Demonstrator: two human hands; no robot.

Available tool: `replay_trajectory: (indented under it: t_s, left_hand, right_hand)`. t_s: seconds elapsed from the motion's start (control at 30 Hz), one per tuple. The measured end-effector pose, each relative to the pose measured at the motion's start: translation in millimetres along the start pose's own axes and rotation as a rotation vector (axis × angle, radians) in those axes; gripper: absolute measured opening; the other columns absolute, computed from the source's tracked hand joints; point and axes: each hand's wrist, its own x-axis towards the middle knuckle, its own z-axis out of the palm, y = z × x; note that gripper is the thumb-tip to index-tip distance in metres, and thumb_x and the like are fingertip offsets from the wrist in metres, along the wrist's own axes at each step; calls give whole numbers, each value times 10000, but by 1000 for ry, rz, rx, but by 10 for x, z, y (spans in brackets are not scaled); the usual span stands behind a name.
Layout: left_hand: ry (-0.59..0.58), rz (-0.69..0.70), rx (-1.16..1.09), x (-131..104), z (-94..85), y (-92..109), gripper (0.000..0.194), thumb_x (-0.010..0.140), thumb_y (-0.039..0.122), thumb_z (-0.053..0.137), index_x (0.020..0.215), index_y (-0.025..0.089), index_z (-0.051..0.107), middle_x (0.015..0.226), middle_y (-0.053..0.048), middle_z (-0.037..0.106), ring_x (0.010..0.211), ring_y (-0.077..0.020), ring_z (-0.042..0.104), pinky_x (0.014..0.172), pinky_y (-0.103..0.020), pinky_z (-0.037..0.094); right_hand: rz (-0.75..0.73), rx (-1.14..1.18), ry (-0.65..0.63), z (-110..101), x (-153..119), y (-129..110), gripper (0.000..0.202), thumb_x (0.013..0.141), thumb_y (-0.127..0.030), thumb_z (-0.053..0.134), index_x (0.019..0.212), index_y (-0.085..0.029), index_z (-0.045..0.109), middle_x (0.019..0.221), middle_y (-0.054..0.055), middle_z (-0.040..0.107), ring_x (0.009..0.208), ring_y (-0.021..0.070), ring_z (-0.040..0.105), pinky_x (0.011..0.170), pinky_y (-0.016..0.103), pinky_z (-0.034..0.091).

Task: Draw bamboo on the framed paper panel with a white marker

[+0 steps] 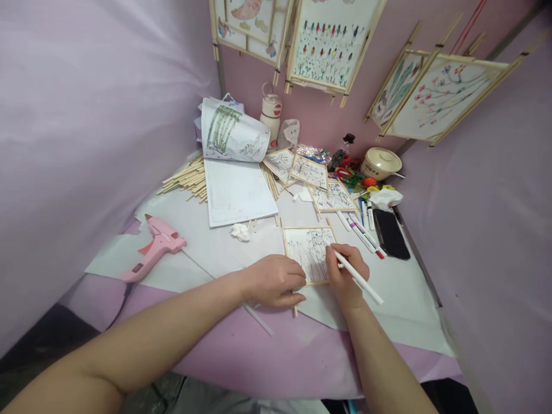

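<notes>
Apparently drawing, the right hand grips a pen; next strokes need the left hand, grip unclear, steadying the near picture.

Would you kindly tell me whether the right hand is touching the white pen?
Touching: the head view shows the right hand gripping the white pen.
</notes>
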Motion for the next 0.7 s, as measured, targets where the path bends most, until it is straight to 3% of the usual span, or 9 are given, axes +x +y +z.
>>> replay_trajectory:
  t_s: [0.27,0.43,0.6,0.7]
  left_hand:
    - [1,3,-11,20,-43,45,198,943,308,477,893,181,620,903,-94,726,870,-226,681,782,-348,512]
    - [14,18,-16,16,-41,72,183,930,304,490,888,186,623,894,-94,725,865,-217,681,773,-340,515]
    - [20,18,-11,16,-29,51,186,924,298,502,898,173,637,929,-96,731,878,-212,685,786,-337,526]
    - [24,4,24,12,-11,6,262,932,350,508,1040,157,649,1107,-126,715,1085,-248,645,948,-393,490]
  right_hand:
    - [106,113,114,-36,98,-82,80,856,-191,552,919,-216,596,815,30,591,751,170,579,676,318,477]
    - [209,170,148,-38,98,-50,89,858,-261,575,926,-207,596,833,25,587,734,158,562,669,313,464]
    - [313,309,91,-33,71,-3,153,878,-302,550,755,-213,541,625,-36,523,580,130,502,562,273,412]
    - [345,335,40,-33,75,-4,174,877,-299,539,726,-214,543,603,-39,515,566,128,492,551,270,399]
